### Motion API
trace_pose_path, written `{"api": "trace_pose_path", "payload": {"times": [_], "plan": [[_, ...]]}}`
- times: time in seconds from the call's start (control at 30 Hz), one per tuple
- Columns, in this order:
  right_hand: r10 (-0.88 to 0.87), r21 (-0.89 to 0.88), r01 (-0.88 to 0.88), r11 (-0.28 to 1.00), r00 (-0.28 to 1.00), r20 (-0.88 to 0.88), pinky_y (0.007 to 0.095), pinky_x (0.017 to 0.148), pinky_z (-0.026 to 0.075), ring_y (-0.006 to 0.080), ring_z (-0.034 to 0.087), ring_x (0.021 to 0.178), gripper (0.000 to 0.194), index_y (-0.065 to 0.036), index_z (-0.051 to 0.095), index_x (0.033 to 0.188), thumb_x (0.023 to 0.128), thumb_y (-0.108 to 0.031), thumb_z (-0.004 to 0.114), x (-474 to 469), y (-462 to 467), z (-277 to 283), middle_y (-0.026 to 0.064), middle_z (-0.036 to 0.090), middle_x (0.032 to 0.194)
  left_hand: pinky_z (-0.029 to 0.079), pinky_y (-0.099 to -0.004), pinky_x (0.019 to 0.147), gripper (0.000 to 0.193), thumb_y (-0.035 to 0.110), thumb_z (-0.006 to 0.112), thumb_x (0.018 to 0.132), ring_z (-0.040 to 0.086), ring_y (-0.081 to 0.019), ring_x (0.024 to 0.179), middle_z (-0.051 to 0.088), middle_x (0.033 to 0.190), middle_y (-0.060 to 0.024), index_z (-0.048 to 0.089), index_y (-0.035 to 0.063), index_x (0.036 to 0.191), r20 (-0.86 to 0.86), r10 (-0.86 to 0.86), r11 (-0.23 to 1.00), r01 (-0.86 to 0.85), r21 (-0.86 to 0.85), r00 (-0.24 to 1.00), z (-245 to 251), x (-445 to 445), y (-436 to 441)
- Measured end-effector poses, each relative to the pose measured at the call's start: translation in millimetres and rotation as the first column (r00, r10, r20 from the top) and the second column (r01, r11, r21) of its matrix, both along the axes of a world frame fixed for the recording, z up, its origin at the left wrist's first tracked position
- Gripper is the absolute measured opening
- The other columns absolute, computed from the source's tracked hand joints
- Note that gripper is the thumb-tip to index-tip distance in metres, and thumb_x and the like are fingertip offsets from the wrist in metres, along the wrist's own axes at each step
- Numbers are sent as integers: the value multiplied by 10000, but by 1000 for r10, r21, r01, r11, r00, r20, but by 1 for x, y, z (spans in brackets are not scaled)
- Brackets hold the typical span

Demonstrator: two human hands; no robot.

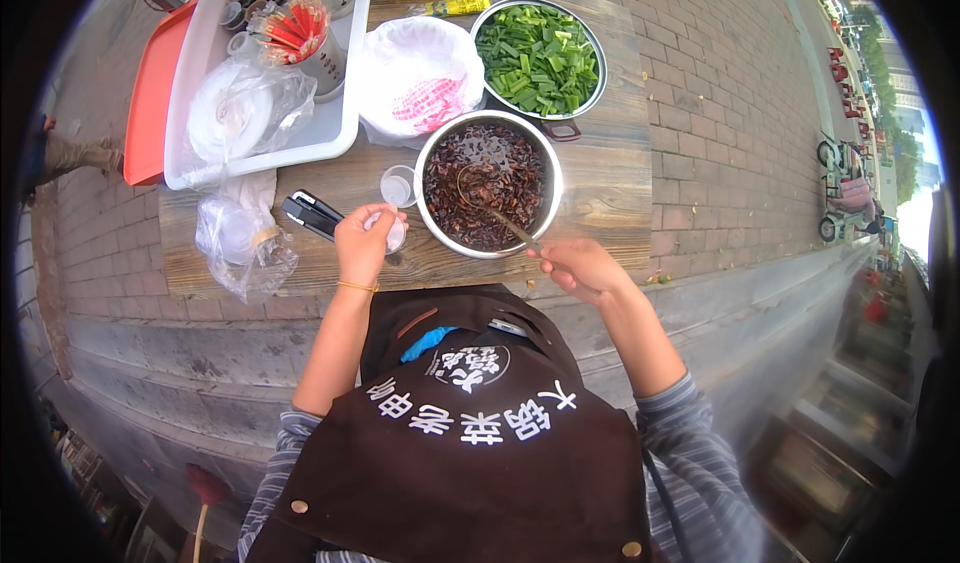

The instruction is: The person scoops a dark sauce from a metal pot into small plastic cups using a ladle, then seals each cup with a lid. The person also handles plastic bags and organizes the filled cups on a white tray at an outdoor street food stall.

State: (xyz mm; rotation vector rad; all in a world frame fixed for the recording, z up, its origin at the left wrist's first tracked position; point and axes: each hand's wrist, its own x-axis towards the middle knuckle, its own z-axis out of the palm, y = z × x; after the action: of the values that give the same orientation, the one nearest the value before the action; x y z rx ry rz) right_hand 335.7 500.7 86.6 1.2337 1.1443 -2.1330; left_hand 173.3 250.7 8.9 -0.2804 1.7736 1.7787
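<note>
My left hand (364, 239) grips a small clear plastic cup (393, 234) by its rim, just left of the steel pot (556, 180). A second clear cup (400, 186) stands on the table between that hand and the pot. Dark, oily chopped sauce (487, 154) fills much of the pot. My right hand (579, 269), at the pot's near right side, is closed around the handle of a metal ladle (511, 225). The ladle's bowl rests in the sauce and is partly hidden by it. Left of my left hand lies a black stapler (311, 213).
A pot of chopped green leaves (538, 59) and a bag-lined bowl (420, 68) stand farther back on the wooden table (607, 180). At left are a white plastic bin (262, 164) holding wrapped chopsticks (296, 32), and a bag of plastic lids (232, 237).
</note>
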Motion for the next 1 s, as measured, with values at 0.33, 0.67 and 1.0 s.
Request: {"api": "trace_pose_path", "payload": {"times": [0.33,0.67,1.0], "plan": [[492,868,-344,359,860,137,360,467,465,213,594,463,148,24,620,793,806,-63,502,19,-20,-2,134,593,554,519,-250,609,139,54,611,845,648,-158,669,670,806,-133,605,-67,913,8,-29,999,29,38,1000,10,-1,6],[224,476,-214,853,974,36,235,405,375,89,495,450,180,49,640,914,846,-60,513,15,-9,9,66,597,646,504,-237,606,150,75,605,841,653,-154,699,673,822,-123,609,-53,919,-4,-78,997,78,-13,997,7,-1,10],[145,439,-97,893,986,-77,202,386,321,65,438,410,203,28,646,993,870,-82,528,9,-19,65,27,575,625,519,-247,631,187,77,584,845,661,-172,743,668,880,-142,593,-63,968,107,-158,979,141,149,982,-9,4,56]]}}
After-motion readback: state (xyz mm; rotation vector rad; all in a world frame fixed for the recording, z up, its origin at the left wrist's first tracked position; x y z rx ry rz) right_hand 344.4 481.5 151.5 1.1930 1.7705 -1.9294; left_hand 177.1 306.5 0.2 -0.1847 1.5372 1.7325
